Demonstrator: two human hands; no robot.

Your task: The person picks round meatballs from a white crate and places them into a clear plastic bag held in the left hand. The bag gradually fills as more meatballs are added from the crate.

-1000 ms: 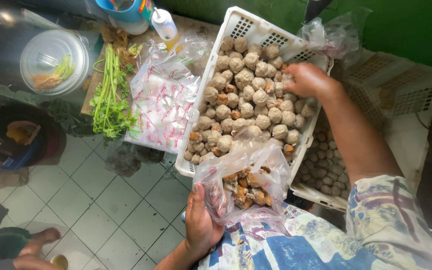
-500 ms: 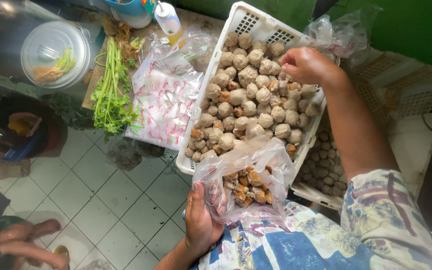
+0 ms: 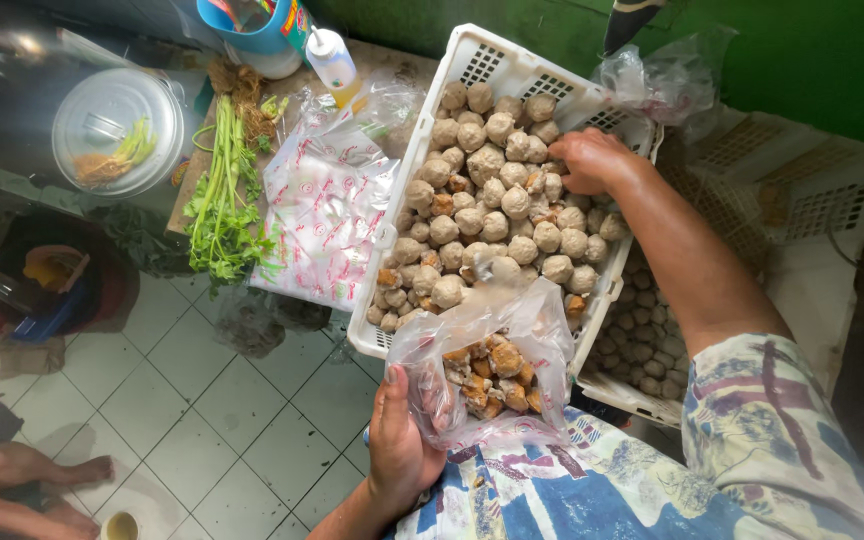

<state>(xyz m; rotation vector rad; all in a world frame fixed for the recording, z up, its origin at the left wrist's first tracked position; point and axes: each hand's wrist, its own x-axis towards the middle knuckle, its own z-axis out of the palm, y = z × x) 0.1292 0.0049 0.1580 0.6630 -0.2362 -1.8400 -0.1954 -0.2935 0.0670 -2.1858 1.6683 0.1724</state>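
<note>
A white perforated plastic basket (image 3: 464,52) holds several pale round meatballs (image 3: 497,215) and some brown fried pieces. My right hand (image 3: 590,160) reaches into the far right part of the basket, fingers curled down among the meatballs. My left hand (image 3: 399,442) grips a clear plastic bag (image 3: 482,365) from below, near the basket's near edge. The bag holds several brown fried pieces and its mouth gapes upward.
A stack of printed clear bags (image 3: 322,205) and a bunch of green stalks (image 3: 220,195) lie left of the basket. A round lidded container (image 3: 117,125), a squeeze bottle (image 3: 330,60) and a blue cup (image 3: 252,25) sit behind. A second basket (image 3: 642,335) lies under the right side. Someone's bare feet (image 3: 22,485) rest on the tiled floor.
My right hand has moved down and leftward from the basket's far corner into the meatballs. The bag in my left hand has stayed put.
</note>
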